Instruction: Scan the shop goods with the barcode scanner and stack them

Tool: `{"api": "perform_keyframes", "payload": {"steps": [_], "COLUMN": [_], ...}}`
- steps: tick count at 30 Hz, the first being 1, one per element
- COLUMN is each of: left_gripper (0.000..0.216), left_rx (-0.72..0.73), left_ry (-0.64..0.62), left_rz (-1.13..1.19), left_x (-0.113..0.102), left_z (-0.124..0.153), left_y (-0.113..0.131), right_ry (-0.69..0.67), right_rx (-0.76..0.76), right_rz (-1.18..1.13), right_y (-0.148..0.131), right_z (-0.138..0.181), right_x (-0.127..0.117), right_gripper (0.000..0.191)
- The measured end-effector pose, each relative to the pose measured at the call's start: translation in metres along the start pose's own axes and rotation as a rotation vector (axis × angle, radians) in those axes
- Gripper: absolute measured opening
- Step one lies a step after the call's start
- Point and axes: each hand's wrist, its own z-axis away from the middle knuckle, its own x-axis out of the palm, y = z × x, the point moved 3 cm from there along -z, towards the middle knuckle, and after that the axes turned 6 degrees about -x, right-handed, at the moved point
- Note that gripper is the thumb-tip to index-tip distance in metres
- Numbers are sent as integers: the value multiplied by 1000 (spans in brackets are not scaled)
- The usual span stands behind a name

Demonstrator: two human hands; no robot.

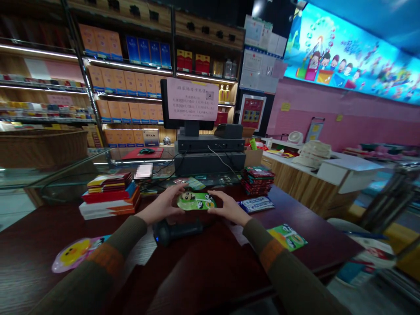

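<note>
Both my hands hold a small green packet with cartoon panda pictures just above the dark wooden counter. My left hand grips its left end, fingers curled round it. My right hand pinches the right end. A black handheld barcode scanner lies on the counter directly below my left wrist. Olive sleeves with orange bands cover both forearms.
A stack of red and orange packs sits at the left, another stack at the right. A blue-white packet, a green card and a yellow duck bag lie around. A cash register with a monitor stands behind.
</note>
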Motion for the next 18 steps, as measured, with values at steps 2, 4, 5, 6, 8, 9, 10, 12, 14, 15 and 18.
{"api": "perform_keyframes", "payload": {"steps": [2, 4, 5, 6, 8, 9, 10, 12, 14, 15, 18], "left_gripper": [85, 73, 66, 58, 44, 40, 37, 37, 39, 40, 43], "left_rx": [-32, -44, -42, -38, -39, -48, -62, -97, -131, -143, -151], "left_ry": [-5, 3, 15, 32, 74, 93, 109, 134, 155, 165, 196], "left_rz": [95, 156, 163, 148, 82, 53, 38, 47, 55, 45, -3], "left_x": [-3, -6, -7, -9, -13, -15, -16, -18, -19, -19, -22], "left_z": [5, 10, 13, 16, 22, 24, 27, 31, 34, 35, 36], "left_y": [-7, -11, -12, -13, -13, -14, -14, -17, -22, -24, -31], "right_ry": [1, -1, -5, -10, -21, -23, -22, -9, 1, 2, 1], "right_rx": [16, 39, 49, 59, 92, 117, 143, 206, 290, 338, 466], "right_rz": [-89, -163, -200, -240, -320, -354, -378, -412, -462, -498, -607], "right_y": [-1, -2, -3, -5, -9, -11, -14, -17, -19, -19, -17], "right_z": [-5, -10, -12, -15, -20, -22, -25, -29, -31, -33, -36], "right_x": [5, 11, 14, 18, 24, 28, 31, 37, 45, 49, 62], "right_gripper": [66, 61, 58, 55, 50, 48, 46, 43, 42, 41, 39]}}
